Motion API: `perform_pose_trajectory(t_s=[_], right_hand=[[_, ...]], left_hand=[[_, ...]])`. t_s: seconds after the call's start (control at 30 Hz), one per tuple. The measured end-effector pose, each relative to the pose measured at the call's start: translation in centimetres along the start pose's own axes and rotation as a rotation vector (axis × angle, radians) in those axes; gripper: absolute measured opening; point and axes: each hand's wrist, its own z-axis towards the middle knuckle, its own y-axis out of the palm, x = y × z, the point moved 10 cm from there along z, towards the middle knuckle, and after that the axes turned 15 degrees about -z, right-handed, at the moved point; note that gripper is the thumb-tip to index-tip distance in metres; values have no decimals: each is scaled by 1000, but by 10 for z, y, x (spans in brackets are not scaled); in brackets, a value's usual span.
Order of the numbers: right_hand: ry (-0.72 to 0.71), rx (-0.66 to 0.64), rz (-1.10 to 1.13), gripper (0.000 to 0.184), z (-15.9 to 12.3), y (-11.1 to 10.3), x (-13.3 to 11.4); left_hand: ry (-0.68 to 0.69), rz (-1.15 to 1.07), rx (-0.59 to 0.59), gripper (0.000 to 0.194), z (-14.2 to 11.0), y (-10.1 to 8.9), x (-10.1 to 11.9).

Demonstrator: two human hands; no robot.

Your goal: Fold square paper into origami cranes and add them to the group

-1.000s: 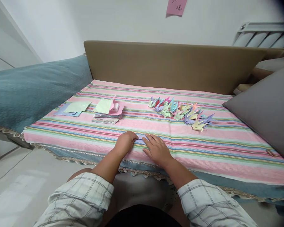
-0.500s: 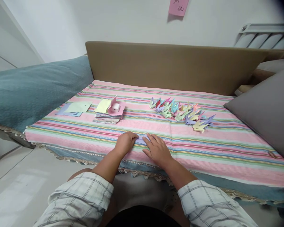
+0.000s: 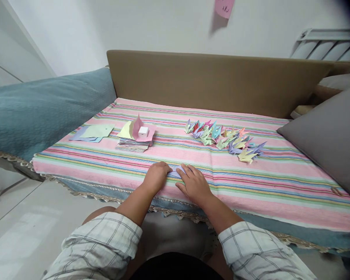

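Observation:
A small lavender folded paper (image 3: 176, 171) lies on the striped cloth (image 3: 280, 182) near its front edge. My left hand (image 3: 156, 175) rests curled on the paper's left end. The fingers of my right hand (image 3: 194, 183) lie flat across its right end, pressing it down. Most of the paper is hidden under both hands. Beyond them, a row of several folded paper cranes (image 3: 221, 138) in pastel colours lies on the cloth. A stack of paper sheets (image 3: 134, 142) with a raised pink sheet and a small white block (image 3: 142, 131) sits further left.
Loose green and lavender sheets (image 3: 93, 132) lie at the far left. A teal blanket (image 3: 43, 109) covers the left armrest, a brown backrest (image 3: 216, 79) stands behind, and a grey cushion (image 3: 329, 132) leans at the right. A pink note (image 3: 224, 7) hangs on the wall.
My hands stay on the lavender paper almost unmoved. The view has shifted slightly, and the pink sheet on the stack stands a little more upright.

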Motion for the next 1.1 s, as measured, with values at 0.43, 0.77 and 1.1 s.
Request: perform_pose_trajectory(t_s=[0.43,0.77,1.1], right_hand=[[0,9,9,53,-1,1,1],[4,6,33,54,-1,-1,0],[-52,34,218,56,-2,-6,13]], left_hand=[[-136,234,-96,25,-12,-16,-9],[7,75,192,42,-20,-43,20],[172,-121,-26,71,-29,39,48]])
